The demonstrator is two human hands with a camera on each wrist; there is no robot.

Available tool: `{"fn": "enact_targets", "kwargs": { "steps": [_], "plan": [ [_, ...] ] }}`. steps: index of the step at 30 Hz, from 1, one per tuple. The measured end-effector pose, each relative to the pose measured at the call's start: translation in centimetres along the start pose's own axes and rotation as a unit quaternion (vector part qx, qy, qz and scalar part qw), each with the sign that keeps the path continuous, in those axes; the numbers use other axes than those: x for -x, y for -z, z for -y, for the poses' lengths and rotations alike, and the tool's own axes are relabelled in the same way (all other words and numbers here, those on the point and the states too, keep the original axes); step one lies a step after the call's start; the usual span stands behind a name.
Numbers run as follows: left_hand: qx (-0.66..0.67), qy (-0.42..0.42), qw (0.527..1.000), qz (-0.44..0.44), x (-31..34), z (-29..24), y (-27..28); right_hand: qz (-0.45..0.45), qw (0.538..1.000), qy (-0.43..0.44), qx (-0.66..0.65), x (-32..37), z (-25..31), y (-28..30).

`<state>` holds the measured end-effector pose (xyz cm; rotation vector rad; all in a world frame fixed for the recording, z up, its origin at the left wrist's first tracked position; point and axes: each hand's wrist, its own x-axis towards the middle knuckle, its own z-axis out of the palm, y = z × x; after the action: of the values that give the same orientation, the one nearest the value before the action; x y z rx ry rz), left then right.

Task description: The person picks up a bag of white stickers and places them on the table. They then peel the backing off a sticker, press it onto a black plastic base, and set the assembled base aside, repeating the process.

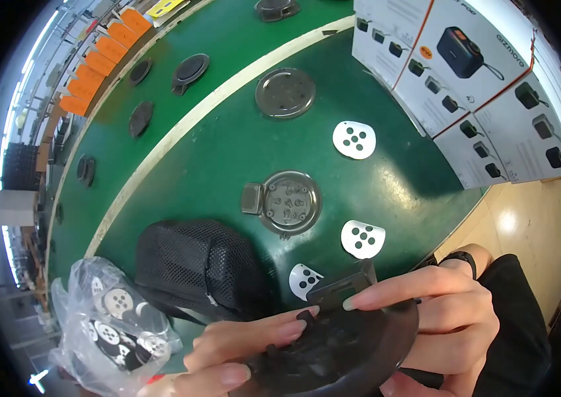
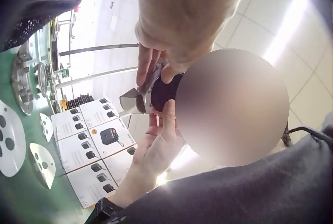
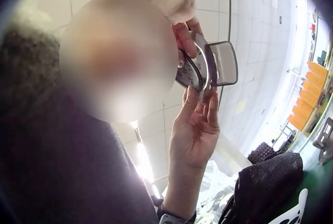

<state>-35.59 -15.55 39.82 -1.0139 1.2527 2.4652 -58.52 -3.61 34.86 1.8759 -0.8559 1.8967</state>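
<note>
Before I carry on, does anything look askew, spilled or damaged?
Nothing stands out. The dark round cover in the hands shows no clear crack, the white plates lie flat on the green table, and the plastic bag is just crumpled. Nothing looks spilled.

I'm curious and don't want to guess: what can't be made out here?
Head view: lower part of the dark round piece and wrist of the left hand, both cut off by the bottom edge.
Head view: fine print on the white boxes, too small.
Left wrist view: whatever lies behind the blurred patch.
</note>
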Motion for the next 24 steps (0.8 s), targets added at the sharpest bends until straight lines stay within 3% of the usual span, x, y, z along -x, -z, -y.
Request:
{"fn": "enact_targets", "kwargs": {
  "steps": [1,3,4,6,9,12,15,18,24],
  "plan": [
    [-0.017,0.000,1.000,0.006,0.1,0.2,0.4,0.056,0.998,-0.007,-0.024,-0.5,-0.1,1.4],
    [-0.051,-0.002,0.999,0.018,0.2,0.4,1.0,-0.024,0.997,-0.073,-0.008,-1.1,0.6,0.4],
    [-0.063,-0.044,0.997,0.011,-0.1,1.1,0.8,-0.159,0.978,-0.131,0.032,-1.6,1.9,-2.7],
    [-0.065,-0.198,0.978,-0.029,-1.3,2.4,-0.5,-0.201,0.964,-0.172,0.031,-1.6,2.2,-3.3],
    [-0.071,-0.487,0.860,-0.132,-5.0,4.3,-3.7,0.004,0.988,-0.149,-0.043,-1.1,1.1,0.4],
    [-0.055,-0.641,0.737,-0.206,-7.8,4.8,-5.5,0.065,0.980,-0.186,-0.017,-1.5,1.3,1.0],
    [-0.017,-0.701,0.673,-0.236,-8.9,4.7,-6.3,0.093,0.974,-0.206,0.014,-1.6,1.3,1.0],
    [-0.079,-0.672,0.686,-0.266,-8.4,4.6,-6.0,0.051,0.978,-0.194,0.052,-0.4,1.1,0.3],
    [-0.076,-0.659,0.702,-0.261,-8.5,4.1,-6.3,0.149,0.955,-0.253,-0.034,-1.1,1.2,2.3]
  ]
}}
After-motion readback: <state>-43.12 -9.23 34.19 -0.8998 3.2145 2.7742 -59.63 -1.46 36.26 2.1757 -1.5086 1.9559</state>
